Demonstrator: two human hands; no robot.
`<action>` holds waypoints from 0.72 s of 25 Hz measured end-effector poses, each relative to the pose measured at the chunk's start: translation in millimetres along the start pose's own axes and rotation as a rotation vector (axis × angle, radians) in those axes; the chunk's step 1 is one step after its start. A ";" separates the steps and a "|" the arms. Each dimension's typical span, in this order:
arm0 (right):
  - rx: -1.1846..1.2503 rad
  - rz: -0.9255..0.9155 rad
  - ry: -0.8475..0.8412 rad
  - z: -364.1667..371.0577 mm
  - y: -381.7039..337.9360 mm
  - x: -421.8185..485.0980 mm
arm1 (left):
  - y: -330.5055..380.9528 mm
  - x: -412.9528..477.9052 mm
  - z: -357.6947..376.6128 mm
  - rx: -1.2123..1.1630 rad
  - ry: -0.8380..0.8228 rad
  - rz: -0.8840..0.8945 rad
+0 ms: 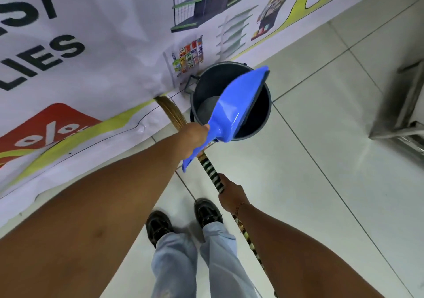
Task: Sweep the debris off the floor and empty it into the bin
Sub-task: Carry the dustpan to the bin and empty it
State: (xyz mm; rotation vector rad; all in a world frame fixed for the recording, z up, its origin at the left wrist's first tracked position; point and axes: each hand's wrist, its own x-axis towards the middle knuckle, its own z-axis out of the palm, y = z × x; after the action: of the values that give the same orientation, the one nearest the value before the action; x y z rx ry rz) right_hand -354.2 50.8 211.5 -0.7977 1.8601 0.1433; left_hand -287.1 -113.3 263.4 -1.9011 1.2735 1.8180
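Nearest the camera, the person's right hand (231, 193) is clenched around the striped handle of the broom (212, 174); its fingers wrap the shaft. The shaft runs up and to the left, passing under the other hand, and its straw bristles (171, 112) end against the printed banner (91, 68) that hangs at the left.

Farther out, the left hand (195, 138) grips the handle of the blue dustpan (238, 105), fingers closed around it. The dustpan's long axis runs from this hand up and to the right, with the mouth tipped away from the person and lying over the open top of the dark bin (267, 114). The bin stands on the tiled floor (321, 137), directly beyond the left hand and just beside the banner's lower edge.

No debris is visible in the dustpan or falling from it; a pale patch shows at the bin's bottom, its nature unclear. Judged from this arrangement, the emptying step is in hand, and it turns on the pan's mouth staying inside the bin's rim while the left wrist tilts it. The left hand is the nearer to the bin.
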 end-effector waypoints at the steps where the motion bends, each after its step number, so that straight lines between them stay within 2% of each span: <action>1: 0.005 0.004 -0.005 0.4 -0.5 -1.0 | -2.6 -1.9 0.4 -0.126 -0.052 -0.009; 3: 0.014 0.016 -0.010 1.8 -2.8 -1.9 | -10.9 -5.7 -0.1 -0.311 -0.125 -0.021; 5: -0.001 0.016 -0.002 4.4 -6.0 -3.7 | -17.0 -6.7 -2.4 -0.345 -0.111 -0.011; 7: -0.031 0.001 0.007 9.0 -14.2 -6.8 | -33.8 -9.2 -10.2 -0.180 0.032 0.098; 9: -0.063 -0.009 0.020 11.2 -19.1 -9.9 | -65.2 -17.6 -17.5 0.082 0.246 0.321; 11: -0.122 -0.040 0.044 16.2 -28.5 -13.7 | -114.6 -35.1 -33.2 0.165 0.402 0.469; 13: -0.187 -0.075 0.077 23.2 -43.7 -17.9 | -173.1 -51.0 -53.0 0.070 0.521 0.424; 15: -0.246 -0.108 0.112 25.5 -63.1 -20.5 | -236.4 -64.2 -68.9 -0.085 0.594 0.271; 18: -0.443 -0.230 0.161 33.9 -112.6 -16.2 | -330.6 -93.1 -81.7 -0.163 0.638 0.063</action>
State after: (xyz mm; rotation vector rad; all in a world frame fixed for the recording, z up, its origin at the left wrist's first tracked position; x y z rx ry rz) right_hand -258.5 -13.3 239.9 -1.3556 1.8950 0.3617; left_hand 13.4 69.6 233.6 -2.6949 1.3956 1.4146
